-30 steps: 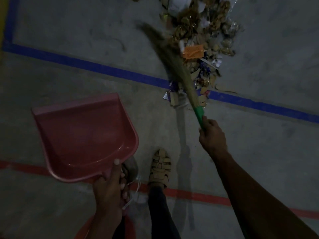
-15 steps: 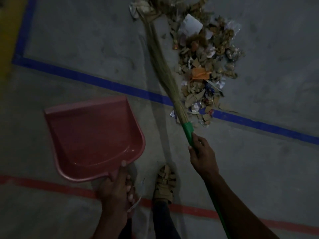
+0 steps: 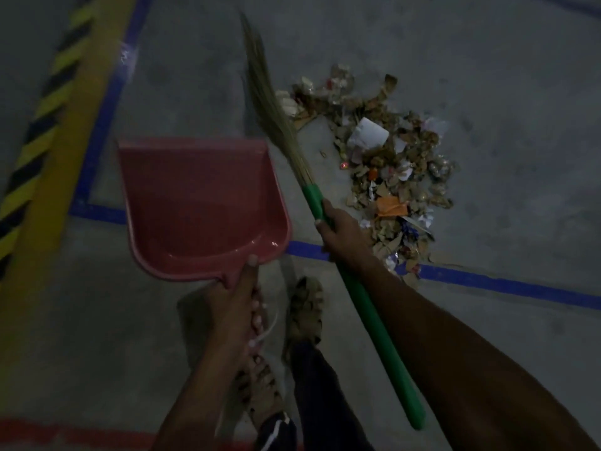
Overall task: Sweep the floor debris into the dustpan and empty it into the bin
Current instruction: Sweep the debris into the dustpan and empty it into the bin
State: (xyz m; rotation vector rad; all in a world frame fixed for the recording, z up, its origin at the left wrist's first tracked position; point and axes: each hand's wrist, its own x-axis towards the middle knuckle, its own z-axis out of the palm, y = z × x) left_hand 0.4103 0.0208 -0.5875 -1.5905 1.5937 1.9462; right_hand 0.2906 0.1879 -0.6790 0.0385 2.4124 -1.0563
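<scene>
Left hand [image 3: 235, 304] grips smooth pink plastic dustpan [image 3: 201, 206]; right hand [image 3: 343, 231] clasps green-handled straw broom [image 3: 312, 203].

Dim overall, and I read colours as muted. The floor [image 3: 487, 76] is lighter at upper right and darkest toward the lower left corner. A small glint sits on the inner curve of the dustpan [image 3: 201, 203]. A soft shadow runs beside the broom [image 3: 276, 125] bristles, whose tips smear with blur. The debris pile [image 3: 387, 177] is grainy, its pieces hard to separate. The hazard stripe [image 3: 42, 125] blurs and bends at the left edge.
</scene>
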